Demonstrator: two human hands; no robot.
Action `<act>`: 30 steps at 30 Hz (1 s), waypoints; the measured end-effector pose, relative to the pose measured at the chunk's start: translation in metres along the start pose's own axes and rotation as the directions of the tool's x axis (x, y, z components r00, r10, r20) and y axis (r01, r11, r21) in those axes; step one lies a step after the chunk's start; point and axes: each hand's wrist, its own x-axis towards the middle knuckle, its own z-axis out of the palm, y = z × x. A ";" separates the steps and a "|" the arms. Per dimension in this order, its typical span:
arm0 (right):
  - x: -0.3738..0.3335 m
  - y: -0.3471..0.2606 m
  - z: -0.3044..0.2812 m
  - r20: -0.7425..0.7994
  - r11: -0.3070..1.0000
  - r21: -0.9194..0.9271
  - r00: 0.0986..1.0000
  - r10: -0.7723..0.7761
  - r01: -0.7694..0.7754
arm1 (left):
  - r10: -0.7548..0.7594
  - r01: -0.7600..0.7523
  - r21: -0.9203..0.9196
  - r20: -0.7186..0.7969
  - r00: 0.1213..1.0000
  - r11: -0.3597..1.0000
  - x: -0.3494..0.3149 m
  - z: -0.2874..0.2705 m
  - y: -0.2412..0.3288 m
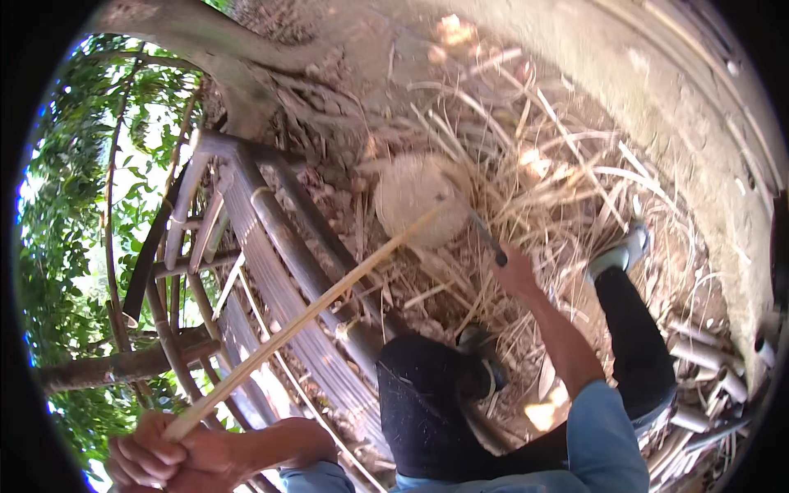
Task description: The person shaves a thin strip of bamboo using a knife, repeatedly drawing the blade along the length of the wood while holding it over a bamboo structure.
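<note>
My left hand (168,457), at the lower left, is closed round one end of a long pale strip (304,319) that looks like split bamboo. The strip slants up and away, its far end resting on or just over the round top of a wooden chopping block (407,197). My right hand (518,271) grips the dark handle of a knife (485,234). Its blade points toward the block, beside the strip's far end. Blur hides the blade's tip, and I cannot tell whether it touches the wood.
Pale shavings and split strips (567,177) litter the ground right of the block. A dark bamboo bench (283,230) stands at the left, before green leaves. Tree roots (312,103) lie beyond it. An earthen wall (682,115) curves along the right, with cut bamboo pieces (699,353) below.
</note>
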 end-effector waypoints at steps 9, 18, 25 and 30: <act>-0.098 -0.289 -0.182 0.156 -0.398 0.786 0.775 -0.612 -0.473 | 0.022 0.198 0.519 -0.387 0.922 0.832 -0.011 0.023 -0.095; -0.255 -0.416 -0.248 0.048 -0.353 0.565 0.458 -0.888 -0.745 | -0.397 0.440 0.711 -0.241 0.885 0.549 -0.086 0.009 -0.144; -0.319 -0.440 -0.252 0.080 -0.242 0.569 0.346 -0.935 -0.786 | -0.269 0.354 0.492 -0.236 0.934 0.796 -0.049 0.001 -0.077; -0.345 -0.454 -0.260 0.033 -0.299 0.593 0.394 -0.919 -0.747 | -0.202 0.285 0.448 -0.225 0.953 0.848 -0.031 0.006 -0.058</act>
